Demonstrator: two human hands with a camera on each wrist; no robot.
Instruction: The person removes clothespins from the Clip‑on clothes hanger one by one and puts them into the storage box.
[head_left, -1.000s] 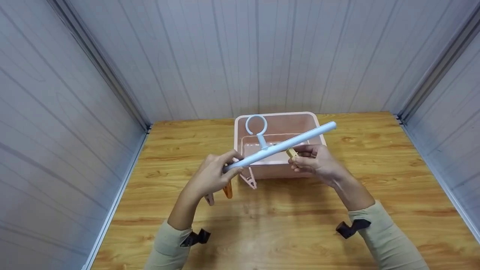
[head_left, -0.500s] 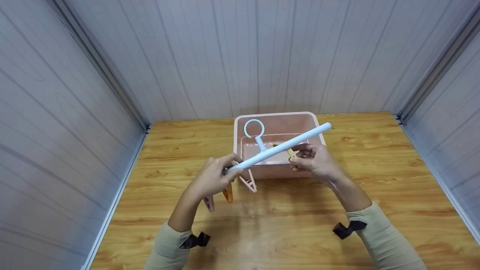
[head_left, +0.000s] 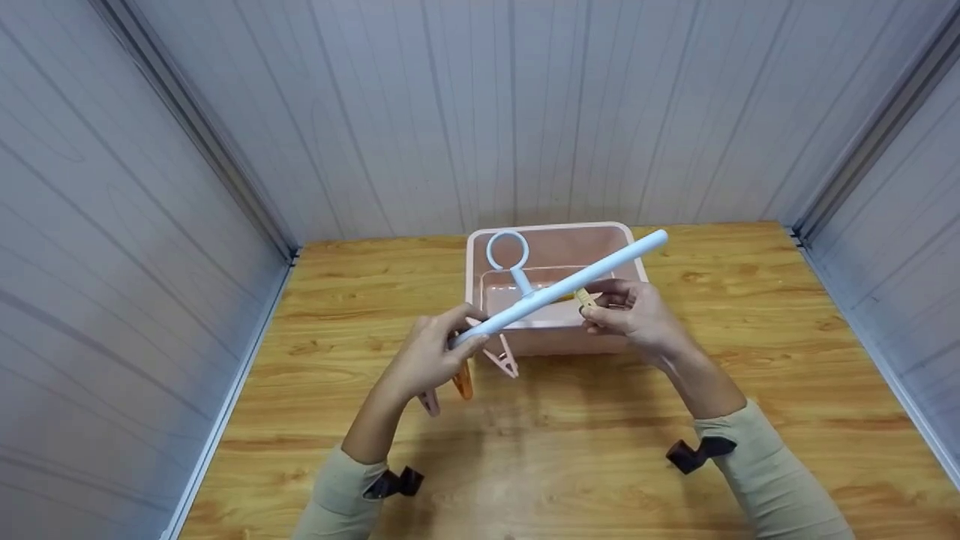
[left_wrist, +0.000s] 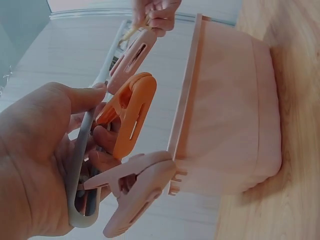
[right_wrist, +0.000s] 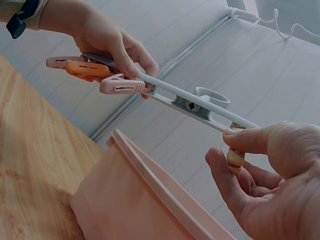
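Both hands are up over the table, sharing one pale blue hanger (head_left: 559, 289) between them. Her or his left hand (head_left: 431, 356) has its fingers curled round the lower end of the bar, thumb laid along it; just under that grip hang three pegs — an orange peg (left_wrist: 127, 112) flanked by two pink pegs (left_wrist: 137, 192), all clipped to the bar. The right hand (head_left: 637, 319) sits further along the bar, toward its raised end, and pinches a small yellow peg (right_wrist: 235, 159) between thumb and forefinger, right up against the underside of the bar; the other fingers curl loosely below. Whether that peg already bites onto the bar I cannot tell.

The bar runs tilted, low at the left hand and high beyond the right, with its ring hook (head_left: 506, 251) standing out from the middle, away from the person. Directly beneath and behind the hands stands a pink bin (head_left: 551, 341) on the wooden table (head_left: 750, 300) — the hanger is held above its near rim, not touching it. Beige sleeves (head_left: 772, 469) cover both forearms, each with a black strap at the wrist.
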